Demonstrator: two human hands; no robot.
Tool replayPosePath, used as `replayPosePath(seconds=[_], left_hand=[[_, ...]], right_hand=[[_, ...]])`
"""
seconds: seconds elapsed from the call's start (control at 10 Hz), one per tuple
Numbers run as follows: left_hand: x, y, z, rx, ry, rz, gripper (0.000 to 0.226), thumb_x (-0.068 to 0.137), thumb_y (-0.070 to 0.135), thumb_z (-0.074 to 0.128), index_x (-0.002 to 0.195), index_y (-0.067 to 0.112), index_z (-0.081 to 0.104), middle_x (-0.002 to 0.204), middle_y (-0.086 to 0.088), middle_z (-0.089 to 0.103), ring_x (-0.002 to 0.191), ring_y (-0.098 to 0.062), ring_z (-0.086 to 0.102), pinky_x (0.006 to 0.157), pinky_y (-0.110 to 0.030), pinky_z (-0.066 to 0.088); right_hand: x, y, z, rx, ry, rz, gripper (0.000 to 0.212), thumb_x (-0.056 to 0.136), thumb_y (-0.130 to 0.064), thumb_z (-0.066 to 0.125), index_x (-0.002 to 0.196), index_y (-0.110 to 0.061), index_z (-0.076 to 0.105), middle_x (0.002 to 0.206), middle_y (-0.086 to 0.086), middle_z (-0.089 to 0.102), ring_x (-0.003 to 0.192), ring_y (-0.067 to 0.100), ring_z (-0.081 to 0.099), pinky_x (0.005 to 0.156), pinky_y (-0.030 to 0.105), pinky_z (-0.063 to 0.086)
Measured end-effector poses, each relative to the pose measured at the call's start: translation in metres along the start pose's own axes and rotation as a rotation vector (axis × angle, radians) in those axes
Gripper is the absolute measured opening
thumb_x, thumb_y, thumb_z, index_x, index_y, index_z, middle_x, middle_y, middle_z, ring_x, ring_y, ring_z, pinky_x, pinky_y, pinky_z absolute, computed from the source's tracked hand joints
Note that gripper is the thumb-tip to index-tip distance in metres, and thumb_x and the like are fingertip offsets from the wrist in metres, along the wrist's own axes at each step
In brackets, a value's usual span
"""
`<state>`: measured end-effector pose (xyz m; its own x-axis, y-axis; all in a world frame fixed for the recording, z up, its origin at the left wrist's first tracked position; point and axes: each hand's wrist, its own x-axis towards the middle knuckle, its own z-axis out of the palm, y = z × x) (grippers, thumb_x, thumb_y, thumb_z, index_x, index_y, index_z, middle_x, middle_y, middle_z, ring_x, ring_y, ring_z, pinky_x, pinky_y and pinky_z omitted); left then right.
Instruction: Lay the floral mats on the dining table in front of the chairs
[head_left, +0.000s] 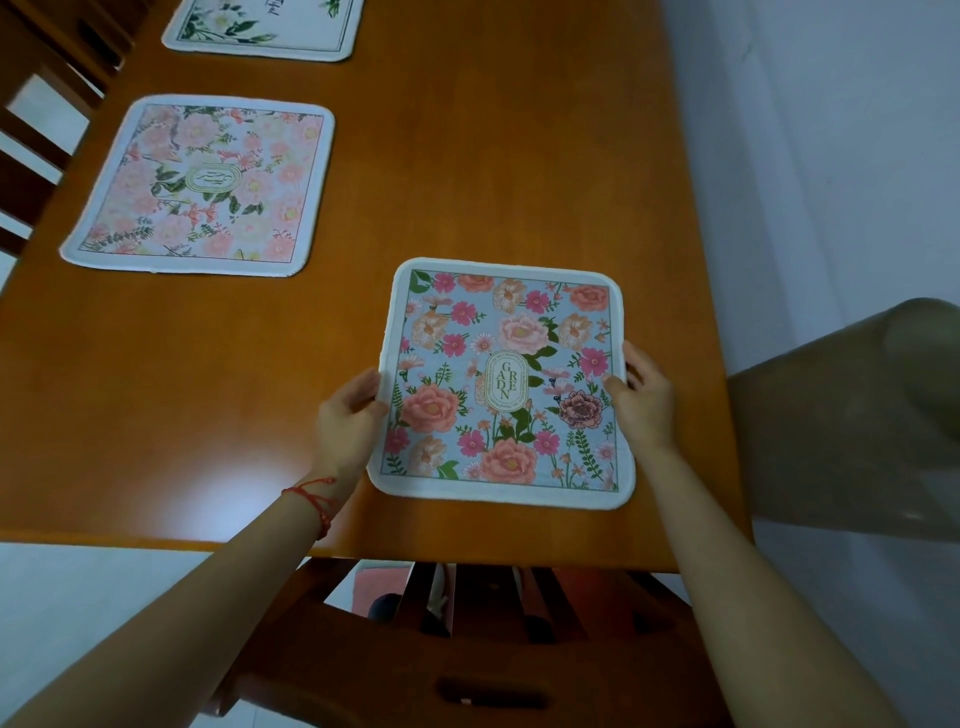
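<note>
Blue floral mat (501, 382) flat on worktop (467, 171) near its front edge, above chair (467, 649) | I see left hand (348, 415) fingers pinching its left edge | right hand (641, 392) fingers gripping its right edge

Dim, even indoor light with one soft glare patch on the table.

A pale, diffuse sheen lies on the table (467, 171) at 8 o'clock, beside the left wrist; shadows elsewhere are faint and soft. The near mat (501, 382) is sharp, its lettering readable, while the pink mat (200, 184) at 10 o'clock looks washed and softer. Wide-angle bending stretches the forearms and the table's edges toward the frame borders. Colours read slightly muted.
</note>
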<state>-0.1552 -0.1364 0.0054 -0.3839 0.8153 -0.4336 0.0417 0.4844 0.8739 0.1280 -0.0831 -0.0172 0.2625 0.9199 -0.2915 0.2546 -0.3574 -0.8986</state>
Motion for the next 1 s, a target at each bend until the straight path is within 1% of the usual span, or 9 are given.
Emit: replayPosePath(seconds=[0.2,0.3,0.4,0.5,0.6,0.7,0.8,0.9,1.0], left_hand=[[-0.001,-0.002,-0.001,0.009,-0.002,-0.004,0.041,0.089,-0.002,0.047,0.129,0.007,0.05,0.113,-0.003,0.057,0.099,-0.022,0.056,0.077,-0.034,0.048],[-0.002,-0.003,-0.001,0.019,0.004,0.025,0.04,0.089,-0.003,0.046,0.127,0.007,0.052,0.109,0.001,0.057,0.096,-0.022,0.056,0.077,-0.034,0.047],[0.0,-0.005,-0.002,0.061,-0.013,0.054,0.039,0.089,-0.003,0.046,0.126,0.009,0.054,0.109,0.002,0.056,0.097,-0.022,0.056,0.077,-0.031,0.048],[-0.002,-0.007,-0.004,0.168,-0.071,0.113,0.038,0.087,0.013,0.05,0.124,0.014,0.056,0.11,-0.001,0.061,0.099,-0.025,0.061,0.077,-0.037,0.054],[-0.006,-0.003,-0.002,0.332,-0.123,0.242,0.042,0.085,0.02,0.057,0.127,0.013,0.053,0.126,-0.008,0.056,0.114,-0.028,0.053,0.09,-0.051,0.049],[-0.006,0.001,0.003,0.537,-0.202,0.407,0.042,0.09,0.02,0.057,0.131,0.012,0.049,0.135,-0.011,0.049,0.124,-0.027,0.043,0.101,-0.047,0.039],[-0.005,0.01,0.005,0.744,-0.304,0.468,0.056,0.091,0.039,0.049,0.135,0.006,0.042,0.14,-0.015,0.043,0.129,-0.029,0.037,0.105,-0.038,0.029],[0.002,0.022,0.008,0.958,-0.327,0.594,0.066,0.09,0.052,0.037,0.137,0.006,0.039,0.142,-0.014,0.042,0.131,-0.029,0.035,0.108,-0.039,0.026],[0.007,0.036,0.012,1.134,-0.334,0.631,0.057,0.095,0.044,0.037,0.142,0.011,0.03,0.148,-0.009,0.034,0.136,-0.026,0.028,0.112,-0.041,0.023]], right_hand=[[-0.001,0.001,0.002,-0.019,0.005,-0.008,0.05,0.088,0.004,0.053,0.135,-0.01,0.044,0.133,0.008,0.051,0.093,0.001,0.054,0.061,0.006,0.049],[0.0,0.001,0.003,-0.011,0.015,-0.003,0.05,0.088,0.004,0.052,0.136,-0.008,0.043,0.133,0.007,0.05,0.092,0.001,0.052,0.058,0.004,0.047],[0.0,0.0,0.002,-0.033,0.013,-0.002,0.05,0.088,0.003,0.053,0.136,-0.008,0.043,0.134,0.006,0.049,0.097,0.005,0.051,0.058,0.003,0.047],[0.002,0.002,0.002,-0.055,0.005,0.002,0.049,0.089,-0.001,0.054,0.136,-0.008,0.044,0.133,0.006,0.05,0.099,0.006,0.054,0.06,0.005,0.049],[0.0,0.0,0.001,-0.134,0.015,-0.007,0.046,0.09,-0.008,0.054,0.135,-0.01,0.046,0.134,0.008,0.051,0.113,0.018,0.055,0.079,0.018,0.051],[-0.005,-0.001,0.001,-0.297,0.039,-0.027,0.046,0.09,-0.015,0.055,0.135,-0.011,0.046,0.141,0.007,0.043,0.128,0.023,0.042,0.103,0.037,0.041],[-0.013,-0.01,0.0,-0.402,-0.002,-0.051,0.046,0.091,-0.019,0.054,0.135,-0.009,0.045,0.143,0.009,0.039,0.132,0.026,0.035,0.109,0.046,0.032],[-0.019,-0.016,-0.002,-0.556,-0.04,-0.104,0.044,0.093,-0.021,0.052,0.134,-0.009,0.045,0.144,0.011,0.037,0.135,0.028,0.029,0.112,0.042,0.025],[-0.024,-0.024,-0.004,-0.607,-0.047,-0.143,0.042,0.092,-0.023,0.053,0.131,-0.008,0.049,0.138,0.012,0.042,0.132,0.032,0.032,0.11,0.046,0.029]])
